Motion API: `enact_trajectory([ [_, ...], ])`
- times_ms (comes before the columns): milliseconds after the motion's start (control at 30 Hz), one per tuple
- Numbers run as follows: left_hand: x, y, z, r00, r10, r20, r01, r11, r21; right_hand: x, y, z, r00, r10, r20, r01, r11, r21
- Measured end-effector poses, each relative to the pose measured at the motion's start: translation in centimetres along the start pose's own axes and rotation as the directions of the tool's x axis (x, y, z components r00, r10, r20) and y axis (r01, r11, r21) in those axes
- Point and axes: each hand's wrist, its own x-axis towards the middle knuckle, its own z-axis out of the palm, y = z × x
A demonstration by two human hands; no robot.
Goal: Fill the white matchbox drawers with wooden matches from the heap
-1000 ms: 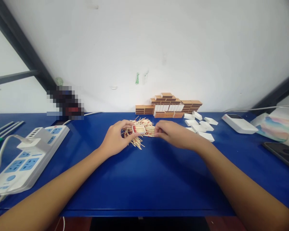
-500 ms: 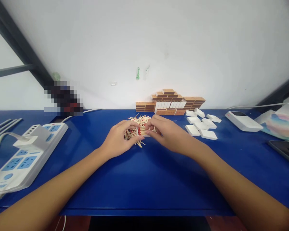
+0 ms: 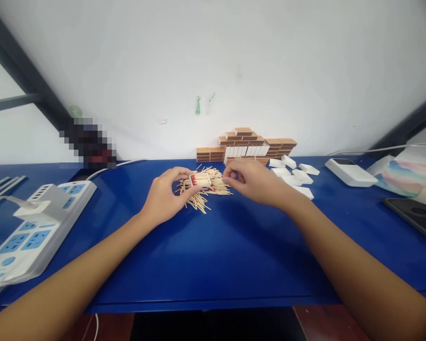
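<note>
My left hand [image 3: 165, 196] grips a small white matchbox tray [image 3: 209, 182] between thumb and fingers. Red-headed matches [image 3: 200, 181] lie side by side in that tray. Beneath and around it spreads a loose pile of matches [image 3: 199, 202] on the blue tabletop. To the right of the pile is my right hand [image 3: 253, 181], apart from the tray, with its fingers curled and the thumb near the fingertips. Whatever those fingertips hold, if anything, is too small to make out.
Brown matchboxes [image 3: 243, 138] are stacked against the wall. Several white trays [image 3: 301, 177] lie right of my right hand. Further right are a white device [image 3: 351, 173] and a phone [image 3: 413, 218]. A power strip [image 3: 39, 237] with cables stands at the left.
My right hand has moved right, away from the tray, leaving the matches inside it uncovered. My left hand still holds the tray. The whole view has shifted slightly.
</note>
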Motion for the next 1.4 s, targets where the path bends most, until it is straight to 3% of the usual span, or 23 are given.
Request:
enact_trajectory([
  [100,0.2,-0.3,-0.1,1.0,-0.012,-0.015,0.012,1.0,0.015,0.0,0.9,0.3,0.977,0.063,0.204,-0.059,0.998,-0.027],
  [167,0.2,-0.5,0.0,1.0,-0.016,-0.008,0.016,1.0,0.021,-0.1,1.2,0.8,0.961,0.09,0.261,-0.073,0.995,-0.074],
  [267,0.1,-0.5,0.1,1.0,-0.007,0.007,0.007,1.0,0.021,-0.1,1.1,1.4,0.958,0.13,0.255,-0.091,0.983,-0.158],
  [433,0.0,-0.4,0.1,1.0,-0.013,0.011,0.013,1.0,0.015,-0.1,0.6,1.6,0.935,0.18,0.305,-0.135,0.977,-0.163],
  [900,-0.1,-0.9,0.3,0.998,-0.007,0.058,0.003,0.998,0.065,-0.4,1.9,-0.8,0.921,0.255,0.295,-0.217,0.964,-0.157],
  [1100,0.0,-0.9,0.2,0.998,0.007,0.057,-0.011,0.998,0.068,-0.6,2.2,-1.0,0.886,0.282,0.367,-0.233,0.957,-0.172],
  [1400,-0.1,-1.2,0.3,0.998,0.002,0.066,-0.007,0.997,0.074,-0.3,1.7,-0.7,0.928,0.228,0.296,-0.2,0.972,-0.122],
])
